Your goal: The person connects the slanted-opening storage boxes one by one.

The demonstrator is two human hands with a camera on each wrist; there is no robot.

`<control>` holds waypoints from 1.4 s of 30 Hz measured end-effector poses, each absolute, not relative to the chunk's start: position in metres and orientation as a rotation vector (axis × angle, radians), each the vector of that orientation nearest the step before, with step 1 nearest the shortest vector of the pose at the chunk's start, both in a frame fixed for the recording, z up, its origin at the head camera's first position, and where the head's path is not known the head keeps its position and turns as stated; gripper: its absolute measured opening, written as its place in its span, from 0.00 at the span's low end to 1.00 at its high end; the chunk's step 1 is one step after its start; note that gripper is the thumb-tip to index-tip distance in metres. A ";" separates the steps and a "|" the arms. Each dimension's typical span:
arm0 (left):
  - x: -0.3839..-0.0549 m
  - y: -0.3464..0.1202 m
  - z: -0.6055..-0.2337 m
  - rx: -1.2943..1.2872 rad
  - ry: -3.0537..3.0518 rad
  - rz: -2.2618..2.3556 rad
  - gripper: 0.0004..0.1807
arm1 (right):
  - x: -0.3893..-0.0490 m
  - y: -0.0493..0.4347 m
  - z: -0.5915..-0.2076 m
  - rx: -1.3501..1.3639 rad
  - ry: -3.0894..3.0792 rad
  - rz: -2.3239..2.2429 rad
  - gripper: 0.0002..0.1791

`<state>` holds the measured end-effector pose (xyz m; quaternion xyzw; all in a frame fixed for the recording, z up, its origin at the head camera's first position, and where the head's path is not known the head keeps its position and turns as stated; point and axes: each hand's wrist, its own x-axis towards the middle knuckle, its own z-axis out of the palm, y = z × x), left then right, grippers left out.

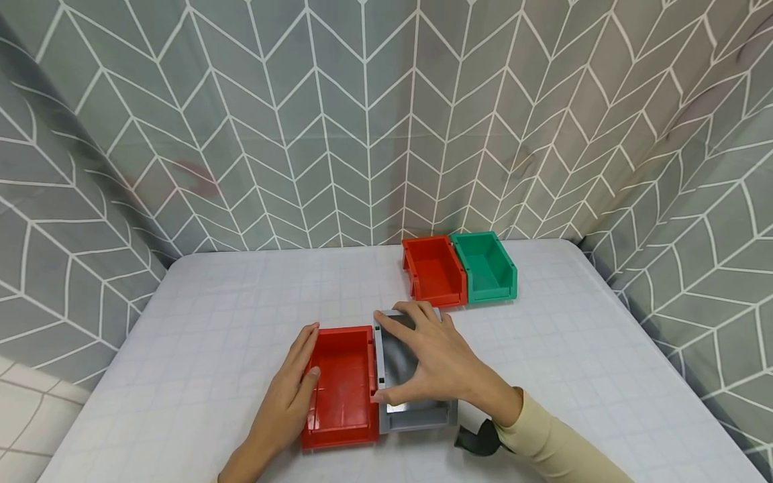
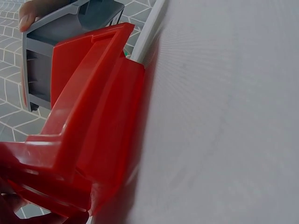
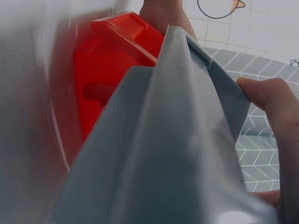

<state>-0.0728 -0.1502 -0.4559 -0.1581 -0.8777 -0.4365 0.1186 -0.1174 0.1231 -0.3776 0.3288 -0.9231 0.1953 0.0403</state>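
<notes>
A red storage bin (image 1: 344, 386) lies on the table in front of me. My left hand (image 1: 281, 401) holds its left wall, the thumb at the rim and the fingers along the side. Beside it on the right, a grey storage bin (image 1: 418, 420) stands against the red bin's right wall. My right hand (image 1: 439, 362) spans the grey bin from above and grips it, thumb at its near left edge. In the left wrist view the grey bin (image 2: 39, 70) sits higher than the red one (image 2: 110, 121). The right wrist view shows the thumb (image 3: 264, 91) on the grey rim.
Farther back on the white-covered table (image 1: 241, 295), a second red bin (image 1: 431, 268) and a green bin (image 1: 486, 265) stand side by side. A black strap (image 1: 480, 439) shows at my right wrist. Patterned curtain (image 1: 362, 121) surrounds the table's back and sides.
</notes>
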 end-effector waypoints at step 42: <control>-0.071 -0.150 -0.457 -0.516 -2.526 -1.235 0.35 | -0.117 0.120 -0.379 1.001 -2.855 0.550 0.58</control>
